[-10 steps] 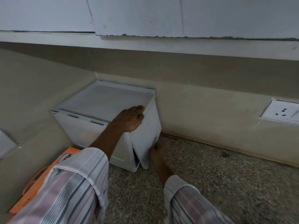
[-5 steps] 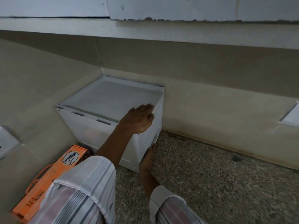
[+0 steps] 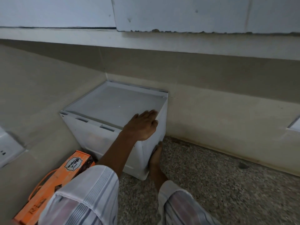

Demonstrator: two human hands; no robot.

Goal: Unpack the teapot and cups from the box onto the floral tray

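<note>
In the corner where two beige walls meet, a speckled stone counter runs out toward the camera, and above it hang pale cabinet fronts with a chipped lower edge. Pushed right into that corner sits a white cabinet-like container, its flat top lightly recessed and its front face showing two narrow slots near the upper edge. Its right side panel lies flush with the body.

Left of the container, just beside its lower front corner, lies the orange box, flat on the counter, with a badge-shaped label on its near-top face and an orange carrying loop along its left edge. It appears closed; whatever it holds cannot be seen, and no teapot, cup or tray shows anywhere in view.

The person's arms come in from the bottom edge in striped, light-coloured sleeves. The left hand rests palm-down on the container's top at its front right corner, fingers stretched flat and together, pressing on the surface rather than gripping anything. The right hand is set against the lower part of the container's right side, fingers pointing upward along the panel; it touches the panel, but whether the fingertips hook an edge cannot be told from this angle.

White wall sockets sit at the far left and the far right edge, both partly cut off.
</note>
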